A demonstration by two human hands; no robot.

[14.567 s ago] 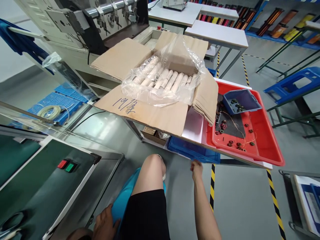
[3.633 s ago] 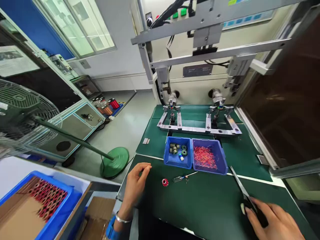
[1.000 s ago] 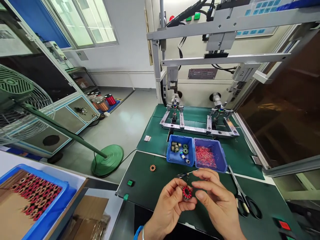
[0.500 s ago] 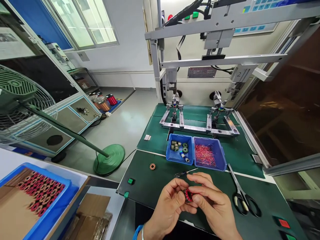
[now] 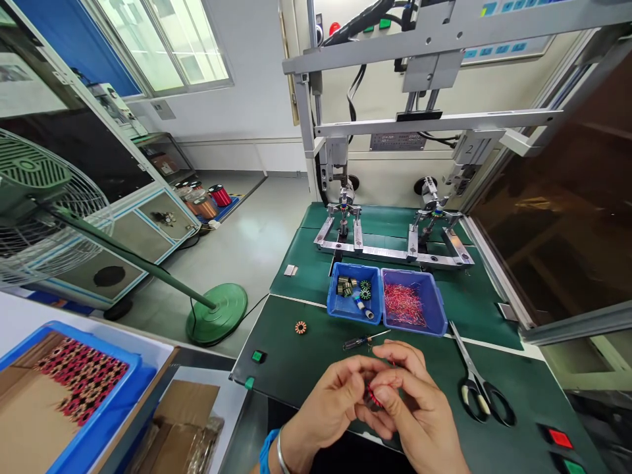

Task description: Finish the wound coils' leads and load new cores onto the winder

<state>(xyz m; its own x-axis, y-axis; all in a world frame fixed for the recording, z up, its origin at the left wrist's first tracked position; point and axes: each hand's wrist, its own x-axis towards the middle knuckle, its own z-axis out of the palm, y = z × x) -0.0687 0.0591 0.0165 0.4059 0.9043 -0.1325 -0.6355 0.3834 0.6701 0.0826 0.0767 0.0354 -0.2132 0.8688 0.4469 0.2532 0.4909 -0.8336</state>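
Low in the middle, my left hand (image 5: 332, 401) is closed around a small stator (image 5: 374, 397) wound with red wire, mostly covered by fingers. My right hand (image 5: 423, 411) pinches at its right side, thumb and forefinger against the winding. A thin bit of red wire (image 5: 392, 361) shows by the right fingers; whether they grip it I cannot tell. Just beyond the hands lies a screwdriver (image 5: 364, 341). Another stator (image 5: 301, 328), orange and dark, rests on the green mat to the left. Scissors (image 5: 473, 375) lie to the right.
A blue bin (image 5: 332, 304) holds small metal parts; beside it a purple bin (image 5: 441, 309) contains red wire scraps. Behind them stands a metal winding fixture (image 5: 388, 253). At the left, a blue tray (image 5: 133, 361) carries many wound stators. Push buttons (image 5: 560, 438) sit at front right.
Both hands have shifted slightly around the stator and cover more of it. The right fingers have lifted and curled a little. The things on the mat stay where they were.
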